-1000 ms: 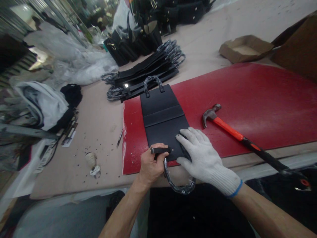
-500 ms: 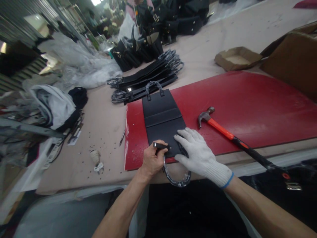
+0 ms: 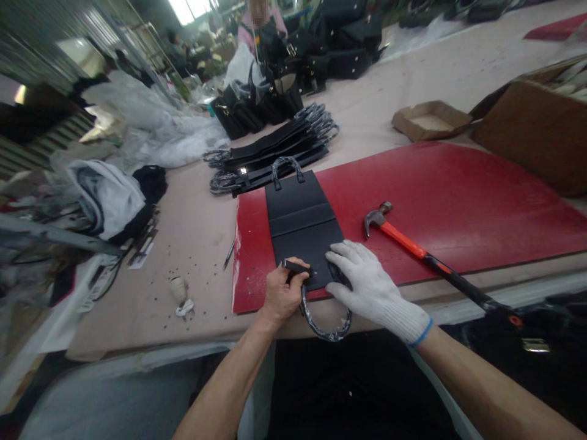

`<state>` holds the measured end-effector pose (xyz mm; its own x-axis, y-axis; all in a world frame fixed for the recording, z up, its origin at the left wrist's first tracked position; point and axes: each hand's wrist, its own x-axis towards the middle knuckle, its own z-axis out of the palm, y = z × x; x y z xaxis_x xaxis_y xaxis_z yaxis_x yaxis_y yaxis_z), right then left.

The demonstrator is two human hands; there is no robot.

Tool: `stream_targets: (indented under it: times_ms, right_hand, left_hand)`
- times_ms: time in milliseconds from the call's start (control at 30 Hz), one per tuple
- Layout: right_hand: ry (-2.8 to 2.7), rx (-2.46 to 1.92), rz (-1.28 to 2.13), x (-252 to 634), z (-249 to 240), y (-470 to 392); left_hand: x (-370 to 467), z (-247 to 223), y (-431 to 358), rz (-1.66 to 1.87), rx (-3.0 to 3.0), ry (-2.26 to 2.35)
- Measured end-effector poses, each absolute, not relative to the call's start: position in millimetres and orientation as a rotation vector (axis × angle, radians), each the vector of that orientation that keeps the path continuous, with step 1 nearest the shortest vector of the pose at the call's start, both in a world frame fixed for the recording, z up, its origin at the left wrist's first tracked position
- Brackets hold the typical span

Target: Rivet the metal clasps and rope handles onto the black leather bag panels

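Note:
A black bag panel (image 3: 302,223) with wrapped handles at both ends lies on a red board (image 3: 251,269). My bare left hand (image 3: 285,293) is closed round a short dark rod, apparently a hole punch (image 3: 296,266), held slanting over the panel's near end. Beside its tip a small pale spot shows on the leather. In a white knit glove, my right hand (image 3: 362,278) rests with fingers stretched over the panel's near right edge. The near handle (image 3: 328,335), wrapped in clear plastic, loops over the table edge between my hands. A claw hammer (image 3: 413,247) lies on the board, right of my gloved hand.
Behind the panel is a stack of black strips with handles (image 3: 279,143). Black bags (image 3: 257,104) stand farther back, near a person in pink. Cardboard boxes (image 3: 431,120) are at the right. A cone of thread (image 3: 178,290) and a thin pen-like tool (image 3: 228,255) lie left.
The view has shifted slightly, so the background sits a little lower. Both hands, the rod and the panel keep nearly the same places relative to each other.

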<state>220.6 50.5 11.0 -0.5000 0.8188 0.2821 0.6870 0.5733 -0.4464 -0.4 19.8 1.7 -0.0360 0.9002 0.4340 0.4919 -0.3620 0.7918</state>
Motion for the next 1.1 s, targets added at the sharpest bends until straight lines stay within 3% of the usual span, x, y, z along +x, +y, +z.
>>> stream_targets:
  times_ms: [1100]
  right_hand:
    - [-2.32, -1.208, 0.34, 216.2, 10.0, 48.9]
  left_hand:
    - [1.2, 2.6, 20.0, 1.336, 1.903, 1.492]
